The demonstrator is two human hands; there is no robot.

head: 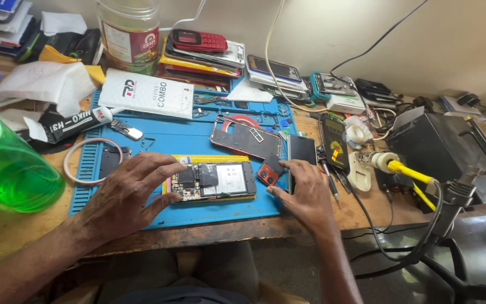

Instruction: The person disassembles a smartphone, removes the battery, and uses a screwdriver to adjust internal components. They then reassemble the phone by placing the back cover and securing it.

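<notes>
- Left hand [127,194]: flat, fingers spread, gripping nothing; fingertips rest on the left end of the opened phone [212,181].
- Right hand [305,194]: fingers loosely curled, touching a black panel [301,151] and small red camera piece [266,174]; no firm grip visible.
- Phone lies btwn both hands on the blue mat [198,214], back off, board & battery exposed.
- Red back frame [246,138] sits just beyond hands.
- Judgement: disassembly done; inside work & reassembly left.
- Soldering iron [406,171] on the counter [7,231], right of right hand.
</notes>
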